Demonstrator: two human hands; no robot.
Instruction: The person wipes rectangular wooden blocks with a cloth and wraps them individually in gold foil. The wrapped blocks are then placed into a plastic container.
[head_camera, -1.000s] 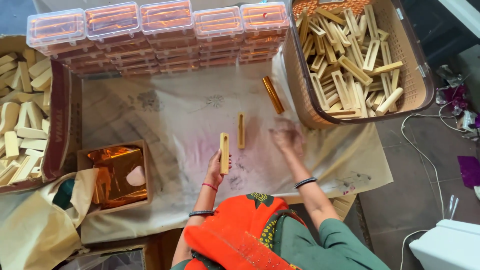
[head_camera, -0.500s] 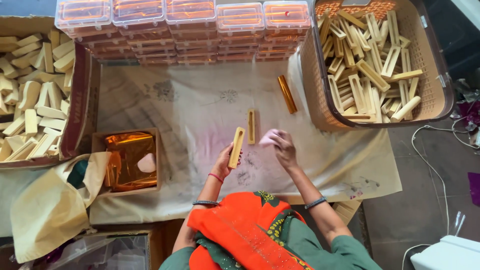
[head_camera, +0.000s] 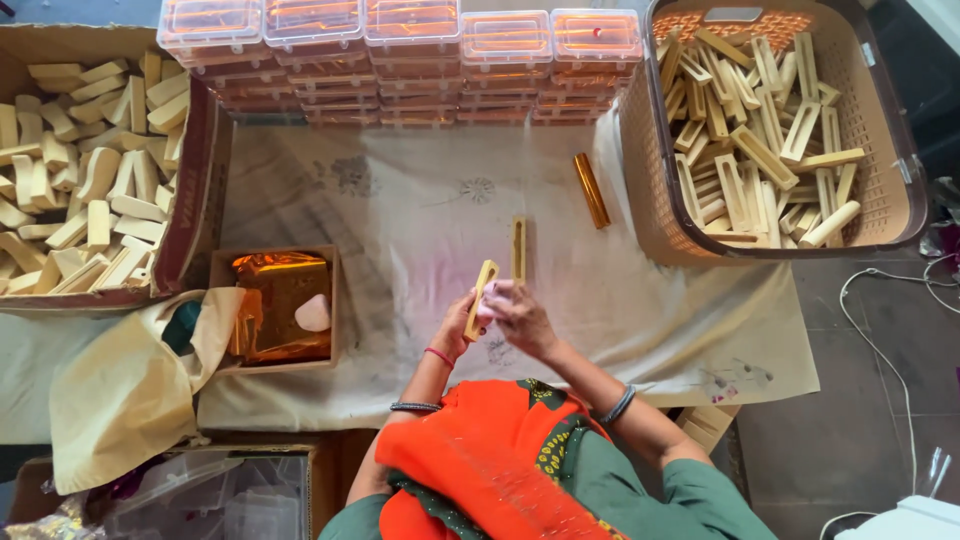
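While raised, left hand (head_camera: 458, 325) grips wooden block (head_camera: 481, 300) — right hand (head_camera: 518, 312) touching.

The right hand (head_camera: 520, 318) covers the lower end of the narrow pale wooden channel piece (head_camera: 482, 299) held between both hands, so how its fingers close cannot be told. The left hand (head_camera: 456, 325) shows mostly its back. A small pale object (head_camera: 493, 303) between the hands is too small to identify. The open cardboard box of pale wooden blocks (head_camera: 200, 190) is cut off at the left edge. The white plastic container (head_camera: 905, 520) runs off the bottom right corner.
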